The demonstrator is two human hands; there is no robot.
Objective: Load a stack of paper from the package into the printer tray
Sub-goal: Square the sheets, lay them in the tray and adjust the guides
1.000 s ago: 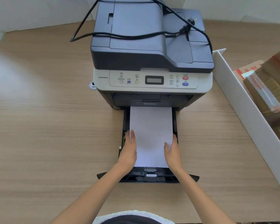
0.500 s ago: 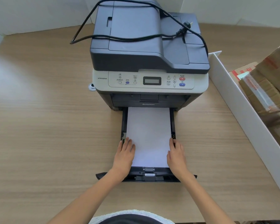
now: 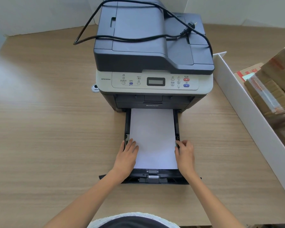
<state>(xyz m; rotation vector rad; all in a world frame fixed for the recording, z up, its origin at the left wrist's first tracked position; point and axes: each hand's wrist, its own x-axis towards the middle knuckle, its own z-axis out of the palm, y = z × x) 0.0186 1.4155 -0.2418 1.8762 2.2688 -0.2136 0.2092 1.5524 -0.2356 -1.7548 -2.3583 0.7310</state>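
The white paper stack (image 3: 153, 135) lies flat in the black printer tray (image 3: 164, 180), which is pulled out from under the grey and white printer (image 3: 155, 55). My left hand (image 3: 127, 155) rests flat on the stack's left edge, fingers apart and reaching over the tray's left side guide (image 3: 126, 137). My right hand (image 3: 185, 155) sits at the stack's right edge. Its fingertips are curled against the right side guide (image 3: 177, 137); whether they pinch it is unclear. No paper package is in either hand.
A black power cord (image 3: 138, 38) with its plug lies looped on the printer's lid. A white bin wall (image 3: 253, 116) runs along the right, with brown cardboard packages (image 3: 273, 91) behind it. A small round grommet (image 3: 95, 88) is in the wooden desk (image 3: 48, 129).
Both hands have slid from the top of the paper out and back to its side edges at the tray guides. My right fingers have curled. The paper lies as before.
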